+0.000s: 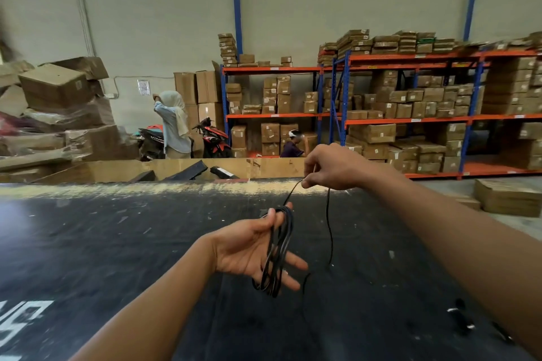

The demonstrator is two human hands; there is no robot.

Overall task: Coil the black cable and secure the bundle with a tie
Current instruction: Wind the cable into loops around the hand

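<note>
Several loops of the black cable (278,252) hang over the spread fingers of my left hand (252,249), palm up above the black table. One strand rises from the loops to my right hand (331,167), which pinches it higher and further back. From that pinch a loose length of cable drops down to the table at the right of the coil. Small black ties with white marks (460,316) lie on the table at lower right, partly behind my right forearm.
The black scuffed table (117,243) fills the foreground, its far edge worn pale. Behind it stands a cardboard bin (164,168) with black pieces. Two persons (174,123) and motorbikes are by the wall; orange-blue shelves (410,117) hold boxes.
</note>
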